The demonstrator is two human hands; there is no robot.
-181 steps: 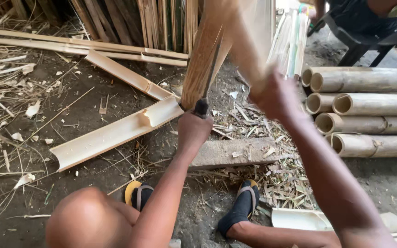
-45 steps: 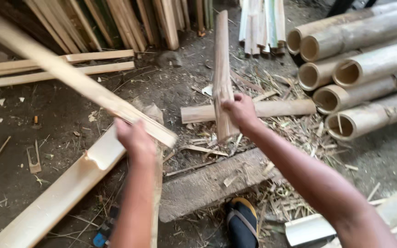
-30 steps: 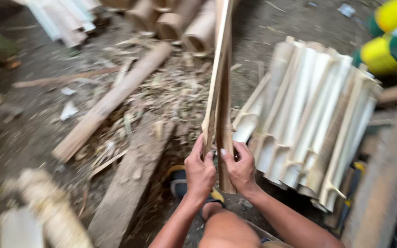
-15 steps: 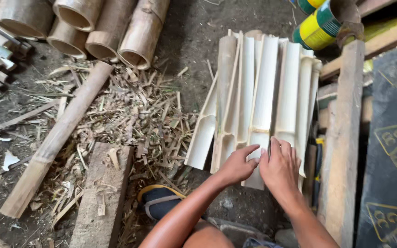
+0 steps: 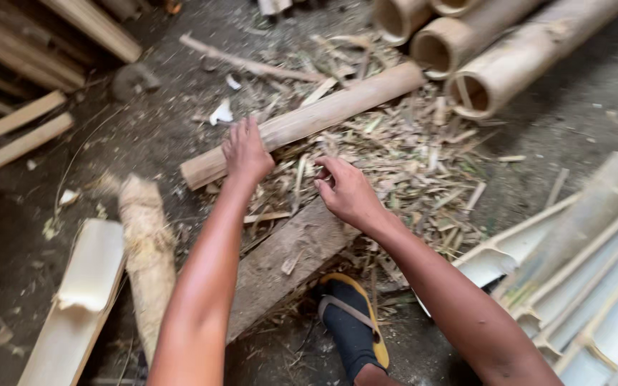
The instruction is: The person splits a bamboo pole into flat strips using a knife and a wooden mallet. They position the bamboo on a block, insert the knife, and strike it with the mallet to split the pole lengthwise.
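The left hand (image 5: 246, 150) hides part of the bamboo pole (image 5: 309, 118) beneath its grip; split bamboo (image 5: 581, 271) right of it runs off-frame.

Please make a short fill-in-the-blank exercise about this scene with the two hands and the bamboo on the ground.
1. The left hand rests on a long split piece of ____ lying on the ground.
2. The right hand holds ____; its fingers are loosely curled.
3. The whole bamboo poles lie at the top ____ of the view.
4. The foot by the wooden plank wears a black and ____ sandal.

Missing words: bamboo; nothing; right; yellow
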